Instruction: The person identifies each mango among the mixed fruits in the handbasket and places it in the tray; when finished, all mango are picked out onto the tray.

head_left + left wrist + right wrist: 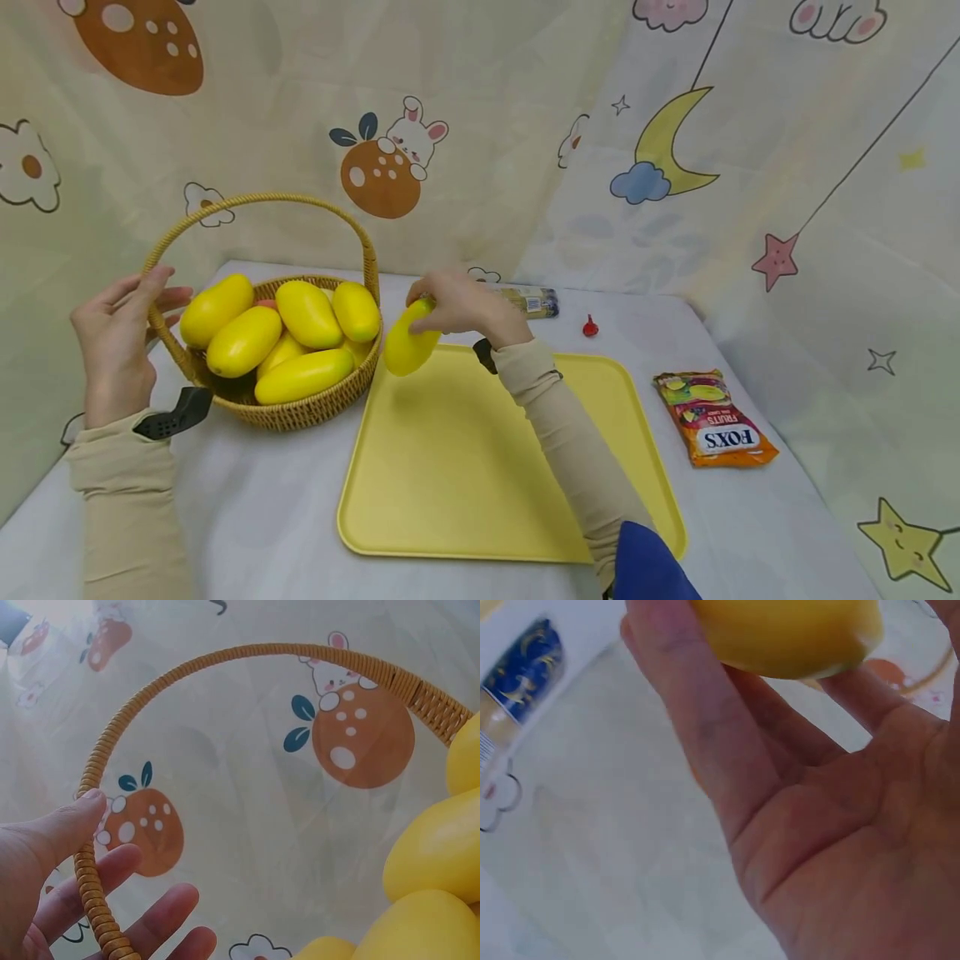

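Note:
At the left of the head view stands a wicker basket (288, 414) heaped with several yellow mangoes (306, 313); a bit of something red shows among them. My left hand (123, 346) holds the side of the basket's arched handle (112, 739), thumb on the near side and fingers loosely behind it. Just right of the basket, my right hand (468, 307) grips one mango (408, 340) by its upper end, above the far left corner of a yellow tray (480, 467). Part of that mango is also visible at the top of the right wrist view.
Behind the right hand lies a clear-and-blue packet (536, 302), partly hidden. A small red item (590, 326) sits beyond the tray, and a candy bag (716, 419) rests to its right. Patterned cloth (487, 125) hangs behind the white-covered table (262, 508).

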A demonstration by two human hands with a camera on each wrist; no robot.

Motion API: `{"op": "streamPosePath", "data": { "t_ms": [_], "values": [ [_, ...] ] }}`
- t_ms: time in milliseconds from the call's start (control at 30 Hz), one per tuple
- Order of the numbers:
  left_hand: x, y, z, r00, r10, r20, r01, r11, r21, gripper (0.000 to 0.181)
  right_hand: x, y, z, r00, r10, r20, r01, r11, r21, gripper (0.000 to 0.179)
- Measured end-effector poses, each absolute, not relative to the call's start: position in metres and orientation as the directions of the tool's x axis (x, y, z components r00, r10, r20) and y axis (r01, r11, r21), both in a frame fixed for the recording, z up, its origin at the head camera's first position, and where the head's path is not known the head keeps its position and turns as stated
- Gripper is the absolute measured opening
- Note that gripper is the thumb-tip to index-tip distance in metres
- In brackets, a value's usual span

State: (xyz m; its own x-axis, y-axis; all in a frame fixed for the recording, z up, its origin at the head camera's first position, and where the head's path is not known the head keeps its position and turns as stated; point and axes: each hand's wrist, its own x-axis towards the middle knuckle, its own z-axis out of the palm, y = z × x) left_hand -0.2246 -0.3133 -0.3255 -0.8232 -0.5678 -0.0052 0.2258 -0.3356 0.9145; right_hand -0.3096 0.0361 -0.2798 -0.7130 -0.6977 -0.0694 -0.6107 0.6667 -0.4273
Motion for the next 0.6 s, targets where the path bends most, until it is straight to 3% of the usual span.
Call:
{"op": "streamPosePath", "data": {
  "t_ms": [167, 267, 400, 600],
  "values": [
    [-0.223, -0.312, -0.325, -0.823, -0.568, -0.001, 0.218, -0.319, 0.922, 0.041, -0.322, 0.033, -0.31, -0.725, -0.623, -0.295, -0.436, 0.746, -0.503, 0.034],
    [-0.222, -0.311, -0.325, -0.826, -0.564, 0.002, 0.218, -0.316, 0.923, 0.042, -0.328, 0.029, -0.328, -0.721, -0.592, -0.36, -0.382, 0.773, -0.508, 0.042],
    [-0.222, -0.312, -0.326, -0.825, -0.565, 0.004, 0.223, -0.319, 0.921, 0.041, -0.331, 0.02, -0.344, -0.753, -0.568, -0.331, -0.379, 0.787, -0.487, 0.053],
    [-0.222, -0.313, -0.325, -0.829, -0.559, 0.001, 0.225, -0.332, 0.916, 0.04, -0.333, 0.004, -0.368, -0.818, -0.517, -0.252, -0.404, 0.829, -0.387, 0.052]
  ]
}}
